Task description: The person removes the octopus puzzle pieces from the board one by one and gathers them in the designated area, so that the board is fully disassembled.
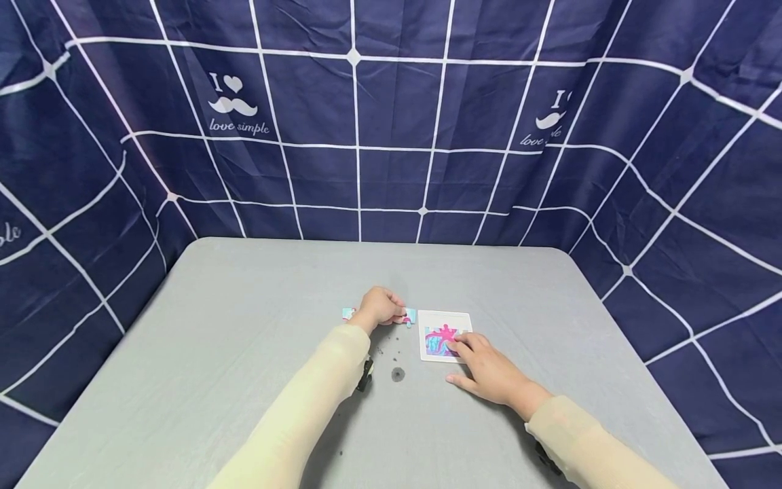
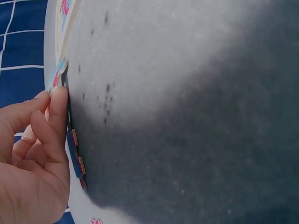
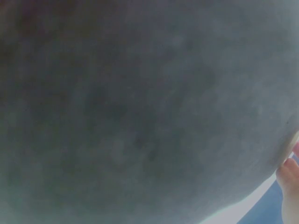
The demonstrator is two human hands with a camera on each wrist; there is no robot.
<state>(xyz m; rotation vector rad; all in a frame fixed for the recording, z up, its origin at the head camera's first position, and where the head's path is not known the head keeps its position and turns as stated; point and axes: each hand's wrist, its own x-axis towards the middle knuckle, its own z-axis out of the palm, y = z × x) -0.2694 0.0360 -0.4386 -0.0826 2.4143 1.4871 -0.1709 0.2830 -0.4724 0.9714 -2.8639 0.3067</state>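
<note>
My left hand [image 1: 380, 307] pinches a light-blue and pink jigsaw piece [image 1: 409, 316] between thumb and fingertips, just left of a white puzzle tray [image 1: 444, 318]. In the left wrist view the jigsaw piece [image 2: 57, 77] shows its edge past the fingers of the left hand [image 2: 39, 149]. Pink and blue joined pieces [image 1: 435, 343] fill the lower part of the tray. My right hand [image 1: 489, 370] rests at the tray's right side, its fingertips on the pieces and the thumb stretched out over the table. The right wrist view catches only a bit of the right hand [image 3: 290, 179].
Another puzzle piece [image 1: 348, 313] lies left of the left hand, partly hidden behind it. A grey table [image 1: 256, 326] carries a dark round mark [image 1: 398, 374] and small specks. A navy curtain with white lines [image 1: 391, 102] hangs around the back and sides.
</note>
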